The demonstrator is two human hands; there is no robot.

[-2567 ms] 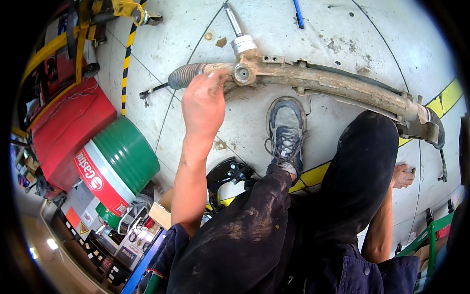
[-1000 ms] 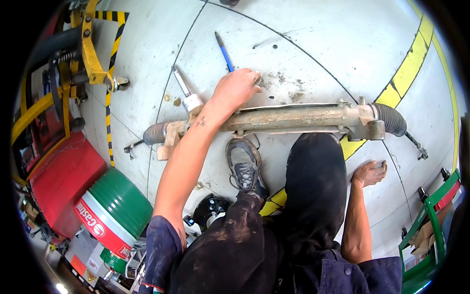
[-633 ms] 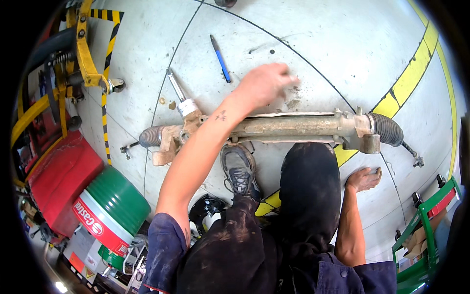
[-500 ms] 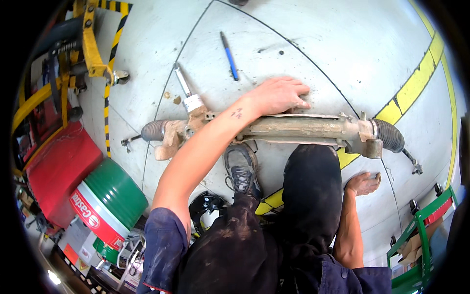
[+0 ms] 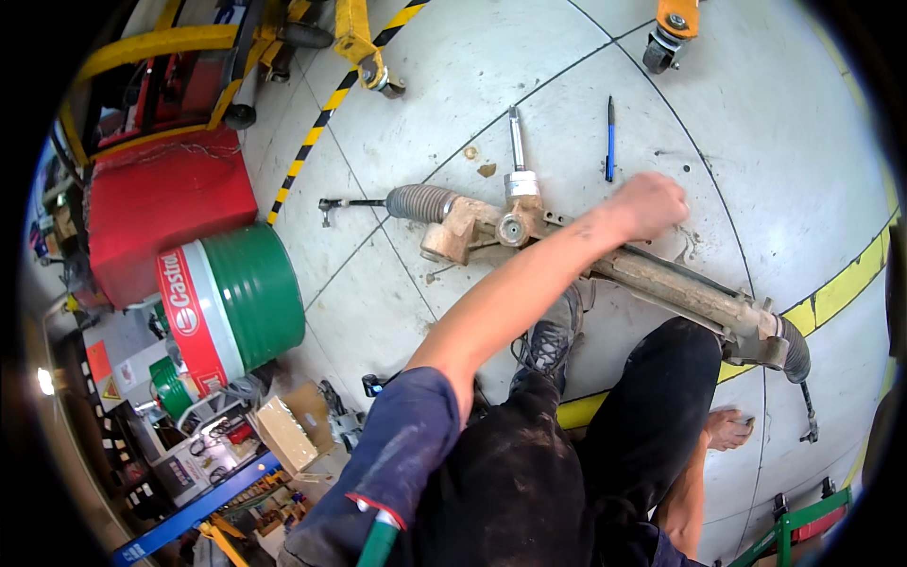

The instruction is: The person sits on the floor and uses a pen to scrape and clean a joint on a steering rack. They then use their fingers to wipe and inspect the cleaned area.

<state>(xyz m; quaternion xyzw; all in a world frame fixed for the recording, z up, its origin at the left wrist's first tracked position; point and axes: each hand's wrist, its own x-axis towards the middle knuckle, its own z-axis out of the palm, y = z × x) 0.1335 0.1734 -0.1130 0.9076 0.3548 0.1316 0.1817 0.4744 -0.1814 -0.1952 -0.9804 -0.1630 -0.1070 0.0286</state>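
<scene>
A long, dirty steering rack point(image 5: 661, 281) lies slantwise on the floor, with ribbed rubber boots and thin tie rods at its ends. Across it reaches my left arm. My left hand point(image 5: 652, 205) is closed like a fist just past the tube's far side, slightly blurred. What its fingers hold, if anything, is hidden. A metal input shaft point(image 5: 517, 142) points away from the rack's housing. Beyond my left hand a blue pen point(image 5: 610, 142) lies on the floor. My right hand point(image 5: 727, 430) rests on the floor beside my knee, fingers extended, below the rack's right end.
A green, white and red drum point(image 5: 250, 298) stands at left, beside a red box-shaped object point(image 5: 165, 217). Yellow framework with a caster point(image 5: 383, 83) is at the upper left, an orange leg with a caster point(image 5: 666, 47) at the top. A green metal frame point(image 5: 794, 529) stands lower right.
The view has swung left, so the rack appears farther right and more slanted. My left hand has gone from loosely spread over the tube to closed beyond it. My right hand stays on the floor.
</scene>
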